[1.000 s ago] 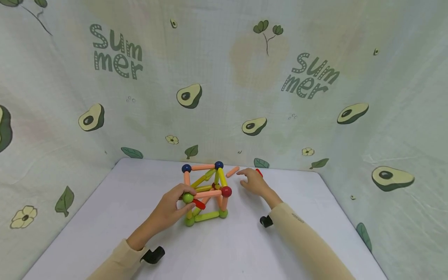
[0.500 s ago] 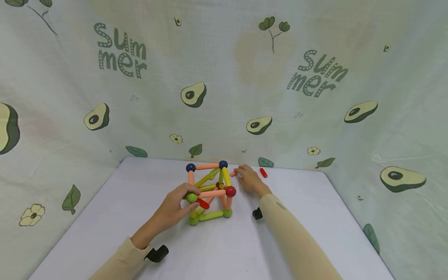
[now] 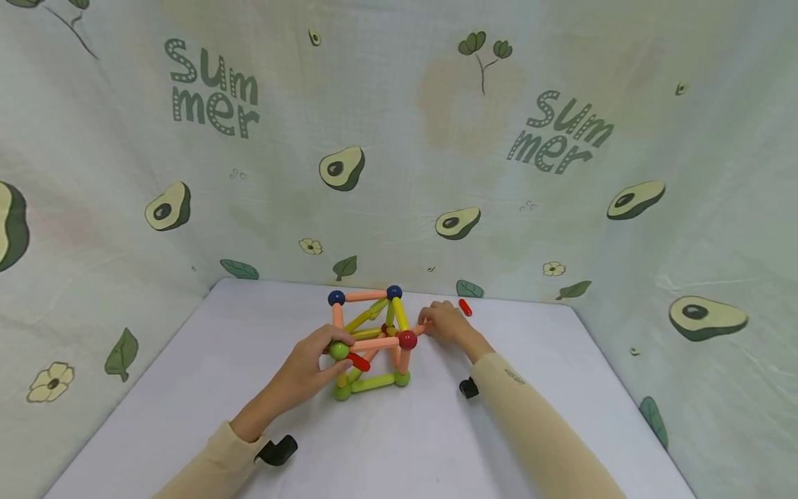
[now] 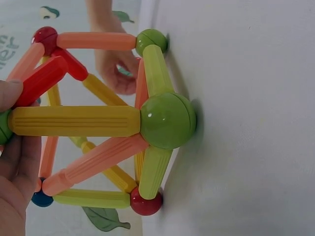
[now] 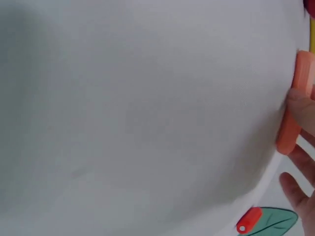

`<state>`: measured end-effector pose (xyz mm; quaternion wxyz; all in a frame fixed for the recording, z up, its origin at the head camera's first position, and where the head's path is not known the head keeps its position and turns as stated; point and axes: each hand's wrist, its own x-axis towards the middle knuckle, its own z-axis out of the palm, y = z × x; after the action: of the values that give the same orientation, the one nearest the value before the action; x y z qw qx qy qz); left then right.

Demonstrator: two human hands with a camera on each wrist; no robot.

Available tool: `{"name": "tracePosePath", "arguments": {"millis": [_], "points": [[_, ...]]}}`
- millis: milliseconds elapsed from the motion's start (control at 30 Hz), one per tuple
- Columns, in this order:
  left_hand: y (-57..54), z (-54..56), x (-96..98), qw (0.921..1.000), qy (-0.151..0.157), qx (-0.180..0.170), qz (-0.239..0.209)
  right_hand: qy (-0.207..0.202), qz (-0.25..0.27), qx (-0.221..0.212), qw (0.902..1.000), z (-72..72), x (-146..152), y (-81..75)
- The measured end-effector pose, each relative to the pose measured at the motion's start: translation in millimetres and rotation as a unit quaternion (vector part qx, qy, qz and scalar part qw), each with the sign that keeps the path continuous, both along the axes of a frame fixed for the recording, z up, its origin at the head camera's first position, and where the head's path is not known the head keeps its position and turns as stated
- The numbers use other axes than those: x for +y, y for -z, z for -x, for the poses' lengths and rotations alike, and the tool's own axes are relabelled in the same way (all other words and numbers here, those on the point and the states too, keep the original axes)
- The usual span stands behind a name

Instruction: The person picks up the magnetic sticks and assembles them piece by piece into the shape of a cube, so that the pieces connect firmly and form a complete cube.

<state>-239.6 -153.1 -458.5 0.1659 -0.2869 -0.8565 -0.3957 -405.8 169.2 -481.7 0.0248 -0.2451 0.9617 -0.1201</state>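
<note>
A frame of magnetic rods and balls (image 3: 374,382) stands on the table in the head view, with green, red and blue balls at its corners. My left hand (image 3: 304,362) grips it at the upper near-left green ball (image 3: 339,350). A short red rod (image 3: 358,362) sticks out from that corner, beside my thumb; in the left wrist view this red rod (image 4: 42,81) slants up to a free end. My right hand (image 3: 444,323) pinches a salmon magnetic rod (image 5: 290,125) between thumb and fingers, just right of the frame's red ball (image 3: 407,339).
One loose red rod (image 3: 465,308) lies near the back edge of the white table (image 3: 530,360), beyond my right hand. A patterned cloth (image 3: 399,138) hangs behind and along both sides.
My right hand has reached left to the loose salmon rod, taken it and brought it nearer the frame's red ball. My left hand keeps its grip on the corner.
</note>
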Motion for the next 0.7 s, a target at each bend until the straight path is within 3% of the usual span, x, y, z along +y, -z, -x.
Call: {"name": "tracePosePath", "arguments": {"millis": [200, 367, 533, 700], "points": [[-1.6, -0.6, 0.4, 0.9999, 0.008, 0.012, -0.003, -0.038, 0.019, -0.034, 0.9985, -34.7, 19.4, -8.2], [-1.5, -0.7, 1.0, 0.9999, 0.011, 0.009, -0.007, -0.081, 0.073, -0.012, 0.9940, -79.9, 32.9, -12.7], [-1.9, -0.8, 0.7, 0.9999, 0.010, 0.005, -0.006, -0.110, 0.119, -0.018, 0.9866, -124.8, 25.4, -18.4], [-0.8, -1.2, 1.4, 0.9999, 0.012, 0.005, -0.006, -0.125, 0.168, -0.043, 0.9769, -151.8, 4.4, -21.0]]}}
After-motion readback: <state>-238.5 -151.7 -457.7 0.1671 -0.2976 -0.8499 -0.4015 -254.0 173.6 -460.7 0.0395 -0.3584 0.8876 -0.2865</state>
